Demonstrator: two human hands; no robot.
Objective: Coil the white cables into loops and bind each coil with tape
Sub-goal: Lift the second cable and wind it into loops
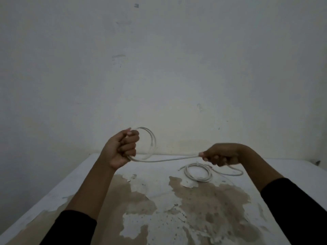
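My left hand (122,147) is raised above the table, fist shut around a white cable wound into a few small loops (152,142) that stick out to its right. From that fist the same cable (168,159) runs right to my right hand (219,155), which pinches it. Past my right hand the cable drops and curves onto the table (237,172). A second white cable coil (198,172) lies flat on the table below my right hand. I see no tape.
The table (106,174) is white with large brown patches where the paint has peeled. A bare, scuffed white wall (159,68) rises right behind it. Black sleeves cover both forearms near the bottom edge.
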